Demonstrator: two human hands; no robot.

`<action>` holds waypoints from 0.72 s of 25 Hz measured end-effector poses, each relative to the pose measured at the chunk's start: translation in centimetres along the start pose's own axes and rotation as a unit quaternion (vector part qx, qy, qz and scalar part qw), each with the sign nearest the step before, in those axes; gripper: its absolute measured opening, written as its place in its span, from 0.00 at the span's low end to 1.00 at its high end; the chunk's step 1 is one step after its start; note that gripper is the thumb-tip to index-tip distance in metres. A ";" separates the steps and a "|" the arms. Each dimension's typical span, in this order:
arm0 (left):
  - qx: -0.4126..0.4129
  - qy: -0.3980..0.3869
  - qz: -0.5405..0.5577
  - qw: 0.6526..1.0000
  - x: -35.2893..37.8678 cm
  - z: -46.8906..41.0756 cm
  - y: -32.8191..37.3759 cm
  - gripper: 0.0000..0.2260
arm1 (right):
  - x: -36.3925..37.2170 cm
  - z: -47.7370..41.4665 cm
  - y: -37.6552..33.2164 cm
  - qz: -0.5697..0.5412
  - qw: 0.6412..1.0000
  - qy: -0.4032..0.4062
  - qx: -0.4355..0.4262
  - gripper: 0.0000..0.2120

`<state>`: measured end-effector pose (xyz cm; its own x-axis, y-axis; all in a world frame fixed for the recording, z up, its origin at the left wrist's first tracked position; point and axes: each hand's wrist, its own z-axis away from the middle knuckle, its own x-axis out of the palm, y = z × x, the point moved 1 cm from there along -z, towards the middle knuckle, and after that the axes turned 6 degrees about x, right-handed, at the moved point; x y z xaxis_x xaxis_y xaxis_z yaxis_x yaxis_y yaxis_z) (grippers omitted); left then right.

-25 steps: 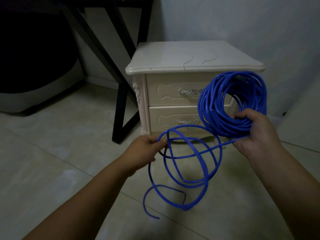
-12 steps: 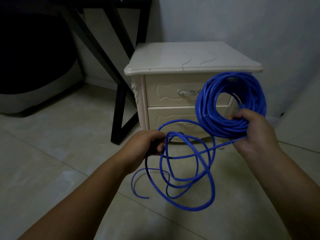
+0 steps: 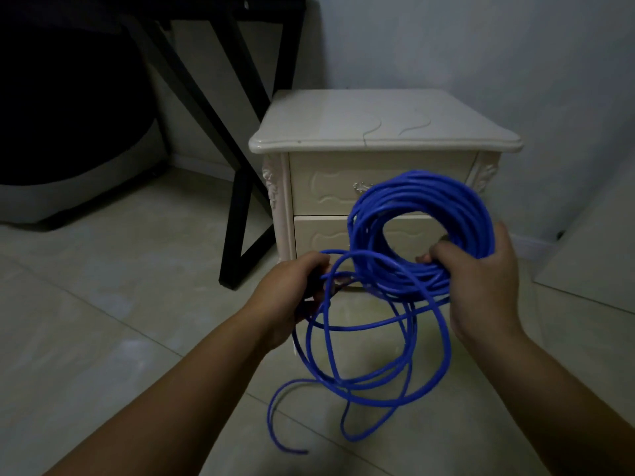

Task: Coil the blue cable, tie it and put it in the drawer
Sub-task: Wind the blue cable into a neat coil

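Fingers (image 3: pixel 443 250) (right hand (image 3: pixel 481 286)) round blue cable (image 3: pixel 422 187)

I am holding one blue cable (image 3: pixel 422 214) in front of the nightstand (image 3: pixel 378 125), and I am using two hands on it. My left hand (image 3: pixel 292 290) is gripping loose strands, and my right hand (image 3: pixel 481 280) is gripping the one wound bundle. The turns in that bundle are lying too tightly packed for me to number. A few loose loops are hanging below it, with one free end showing near the floor. The single nightstand is showing two drawers, one upper drawer (image 3: pixel 326 187) and one lower drawer (image 3: pixel 323 235). Only one metal handle (image 3: pixel 360 187) is showing, on the upper one. Left of the nightstand, one black table (image 3: pixel 237 214) is standing.
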<state>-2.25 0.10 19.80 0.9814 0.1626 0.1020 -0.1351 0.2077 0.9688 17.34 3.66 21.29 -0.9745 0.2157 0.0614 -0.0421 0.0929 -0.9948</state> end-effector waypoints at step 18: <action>0.006 -0.140 0.275 0.951 -2.1 0.1 1.5 0.14 | -0.4 -1.2 0.9 -0.220 0.962 -0.088 0.136 0.07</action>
<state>-4.47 0.01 21.10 0.7604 -0.0199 0.6491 -0.6393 0.1531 0.7536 17.92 4.81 20.46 -0.8701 0.0441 0.4908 -0.4923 -0.1250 -0.8614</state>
